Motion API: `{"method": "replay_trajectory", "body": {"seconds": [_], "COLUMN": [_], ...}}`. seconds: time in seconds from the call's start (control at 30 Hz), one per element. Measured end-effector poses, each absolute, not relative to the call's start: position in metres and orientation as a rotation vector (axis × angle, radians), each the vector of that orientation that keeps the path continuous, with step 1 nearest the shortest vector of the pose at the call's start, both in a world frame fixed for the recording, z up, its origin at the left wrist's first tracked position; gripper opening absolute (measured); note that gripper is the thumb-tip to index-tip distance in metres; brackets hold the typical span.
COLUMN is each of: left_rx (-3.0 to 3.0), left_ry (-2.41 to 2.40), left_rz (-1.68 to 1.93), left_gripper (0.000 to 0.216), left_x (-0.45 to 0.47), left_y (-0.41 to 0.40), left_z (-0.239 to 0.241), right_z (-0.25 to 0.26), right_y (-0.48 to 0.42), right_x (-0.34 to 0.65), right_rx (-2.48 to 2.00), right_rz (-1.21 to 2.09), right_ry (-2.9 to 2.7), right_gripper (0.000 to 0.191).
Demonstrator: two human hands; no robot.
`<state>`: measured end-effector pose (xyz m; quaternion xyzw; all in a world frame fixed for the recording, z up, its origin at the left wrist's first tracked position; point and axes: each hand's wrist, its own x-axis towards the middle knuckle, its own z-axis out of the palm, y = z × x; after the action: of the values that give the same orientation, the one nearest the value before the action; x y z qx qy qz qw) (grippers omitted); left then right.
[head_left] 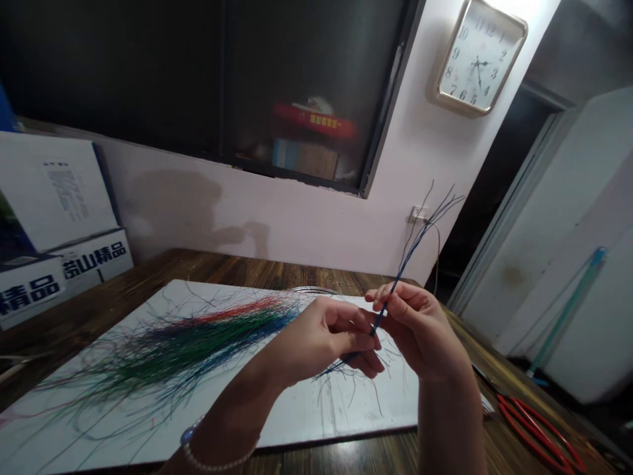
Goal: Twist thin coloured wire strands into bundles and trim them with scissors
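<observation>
Blue wires [405,257] in a thin bunch are pinched by both the left hand [336,336] and the right hand [418,313], above a white board [297,415]. Many loose coloured strands [198,346] lie there (so much seems left), well apart from red-handled scissors [509,404].

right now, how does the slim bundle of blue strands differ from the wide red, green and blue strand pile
The slim bundle of blue strands is a few strands thick; the wide red, green and blue strand pile holds far more. The bundle is held slanting in the air; the pile lies on the flat white board. The bundle looks mainly blue; the pile is multicoloured. Both fan out at loose ends.
</observation>
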<state>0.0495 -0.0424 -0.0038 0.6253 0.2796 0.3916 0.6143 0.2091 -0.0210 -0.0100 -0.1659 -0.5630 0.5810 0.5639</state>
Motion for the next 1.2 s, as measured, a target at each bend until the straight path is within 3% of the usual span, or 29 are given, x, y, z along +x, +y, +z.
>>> {"method": "replay_trajectory", "body": {"seconds": [1.2], "left_rx": [1.46], "left_ry": [0.604], "left_rz": [0.815], "left_gripper": [0.011], "left_x": [0.0465], "left_y": [-0.0425], "left_z": [-0.0054], "right_z": [-0.0121], "right_y": [-0.0225], "right_x": [0.2035], "right_rx": [-0.382], "right_rz": [1.141], "right_ry": [-1.227], "right_gripper": [0.01]}}
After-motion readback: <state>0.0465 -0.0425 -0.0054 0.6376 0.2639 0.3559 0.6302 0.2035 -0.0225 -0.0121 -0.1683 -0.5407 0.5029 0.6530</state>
